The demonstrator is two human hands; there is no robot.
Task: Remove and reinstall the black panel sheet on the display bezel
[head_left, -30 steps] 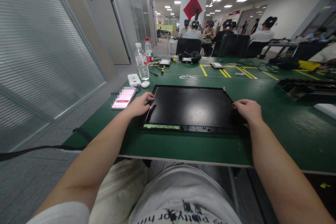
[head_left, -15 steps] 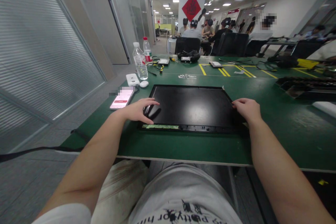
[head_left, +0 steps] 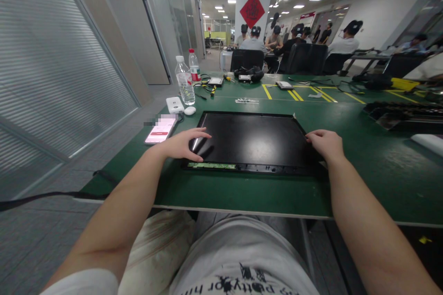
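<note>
Screen panel (head_left: 256,138) lay on the green table (head_left: 242,196). Within 1 second, the left hand (head_left: 178,144) had opened nearer the panel's front-left corner, thumb and fingers apart; the right hand (head_left: 326,145) kept fingertips together at the right edge, clamping unclear, probably steadying it.

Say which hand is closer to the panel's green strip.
Left. The left hand is near the left end of the green strip; the right hand is farther, at the right edge of the panel.
</note>
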